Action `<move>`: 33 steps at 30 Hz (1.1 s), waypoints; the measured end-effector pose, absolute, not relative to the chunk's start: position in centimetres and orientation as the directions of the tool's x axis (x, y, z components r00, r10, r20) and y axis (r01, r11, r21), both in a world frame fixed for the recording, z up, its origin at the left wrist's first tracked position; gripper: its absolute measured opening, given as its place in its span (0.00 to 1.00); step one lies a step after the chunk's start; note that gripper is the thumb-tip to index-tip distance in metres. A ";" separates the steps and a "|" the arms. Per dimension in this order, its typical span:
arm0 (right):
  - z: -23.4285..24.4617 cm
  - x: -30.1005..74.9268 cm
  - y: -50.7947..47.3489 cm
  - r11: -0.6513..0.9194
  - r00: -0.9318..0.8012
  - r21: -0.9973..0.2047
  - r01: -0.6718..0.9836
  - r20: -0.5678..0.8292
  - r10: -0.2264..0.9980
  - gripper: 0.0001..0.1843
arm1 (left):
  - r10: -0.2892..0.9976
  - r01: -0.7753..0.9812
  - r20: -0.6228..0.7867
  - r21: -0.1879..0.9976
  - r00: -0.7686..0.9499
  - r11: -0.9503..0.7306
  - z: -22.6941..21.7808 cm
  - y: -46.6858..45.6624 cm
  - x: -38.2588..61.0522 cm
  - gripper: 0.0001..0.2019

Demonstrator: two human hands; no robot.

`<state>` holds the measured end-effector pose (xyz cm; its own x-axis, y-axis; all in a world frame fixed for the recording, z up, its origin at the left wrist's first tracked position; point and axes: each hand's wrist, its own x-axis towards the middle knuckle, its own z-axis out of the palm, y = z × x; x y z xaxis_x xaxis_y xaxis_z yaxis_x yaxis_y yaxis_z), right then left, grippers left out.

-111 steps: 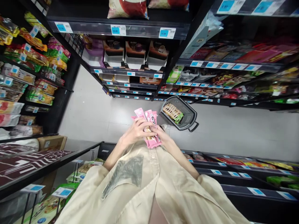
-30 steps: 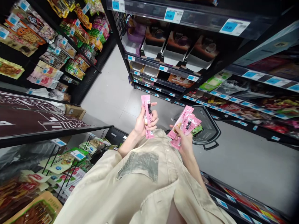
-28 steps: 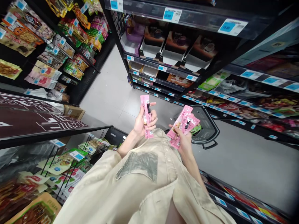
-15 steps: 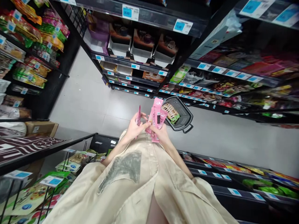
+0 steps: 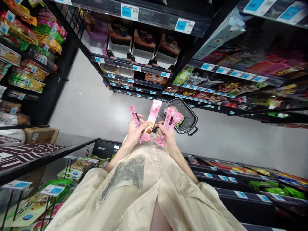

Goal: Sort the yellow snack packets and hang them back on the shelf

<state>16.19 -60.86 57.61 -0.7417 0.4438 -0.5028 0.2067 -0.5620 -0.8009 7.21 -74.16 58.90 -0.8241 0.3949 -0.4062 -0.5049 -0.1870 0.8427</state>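
Between the thumb and fingers of my left hand point(image 5: 135, 130) are pink stick sachets. One long pink sachet point(image 5: 154, 113) with printed characters and a food picture lies face up under the thumb, and a narrower bundle point(image 5: 134, 116) leans out on the left. My right hand point(image 5: 166, 133) is closed around a fan of several pink sachets point(image 5: 173, 118). The two hands are slightly apart in front of my beige garment point(image 5: 154, 166). Beyond my right hand a dark shopping basket point(image 5: 190, 118) stands on the floor, its packaged contents partly hidden by the sachets.
Grey tiled floor point(image 5: 96, 109) runs between the shelves. Ahead, a shelf holds open display boxes point(image 5: 144, 48); bagged goods fill the shelf point(image 5: 231, 73) at right. Hanging snack bags point(image 5: 36, 70) are at far left. Racks stand close on both sides of me, with a cardboard box point(image 5: 39, 135) at left.
My hands have moved apart. A long sachet now shows face up in my left hand, while the fan in my right hand has shifted right, over the basket's near side.
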 end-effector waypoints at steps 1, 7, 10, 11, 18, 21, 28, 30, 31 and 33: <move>57.5 16.1 -60.8 -0.588 -0.743 -0.784 0.197 -0.511 0.432 0.22 | 0.392 -0.512 -0.409 0.834 -0.824 -0.205 59.0 -74.2 7.2 0.27; 57.7 15.6 -60.8 -0.658 -0.746 -0.732 0.178 -0.536 0.395 0.25 | 0.435 -0.563 -0.439 0.799 -0.786 -0.211 59.3 -74.2 7.5 0.27; 58.0 15.3 -60.8 -0.678 -0.759 -0.705 0.207 -0.553 0.343 0.27 | 0.528 -0.637 -0.463 0.741 -0.712 -0.211 59.1 -74.1 7.7 0.28; 58.0 15.2 -60.7 -0.685 -0.769 -0.696 0.214 -0.553 0.321 0.28 | 0.578 -0.677 -0.471 0.708 -0.666 -0.203 59.0 -74.0 7.8 0.28; 57.8 15.2 -60.5 -0.633 -0.788 -0.741 0.225 -0.521 0.329 0.21 | 0.695 -0.812 -0.546 0.577 -0.468 -0.093 58.4 -73.6 8.4 0.29; 57.9 15.1 -60.8 -0.620 -0.789 -0.763 0.182 -0.490 0.371 0.16 | 0.693 -0.830 -0.565 0.551 -0.447 -0.086 58.6 -73.7 8.2 0.31; 57.3 13.8 -61.1 -0.641 -0.742 -0.753 0.151 -0.515 0.429 0.18 | 0.696 -0.799 -0.520 0.587 -0.496 -0.131 58.6 -74.0 7.1 0.26; 56.9 13.5 -60.8 -0.699 -0.714 -0.701 0.144 -0.562 0.417 0.17 | 0.659 -0.795 -0.530 0.581 -0.533 -0.175 58.2 -74.1 6.6 0.26; 56.8 13.4 -60.6 -0.718 -0.711 -0.680 0.146 -0.577 0.402 0.17 | 0.638 -0.784 -0.525 0.583 -0.563 -0.212 57.9 -74.2 6.4 0.25; 56.4 13.0 -60.5 -0.724 -0.706 -0.670 0.164 -0.592 0.388 0.18 | 0.588 -0.751 -0.509 0.593 -0.629 -0.290 57.1 -74.2 5.9 0.24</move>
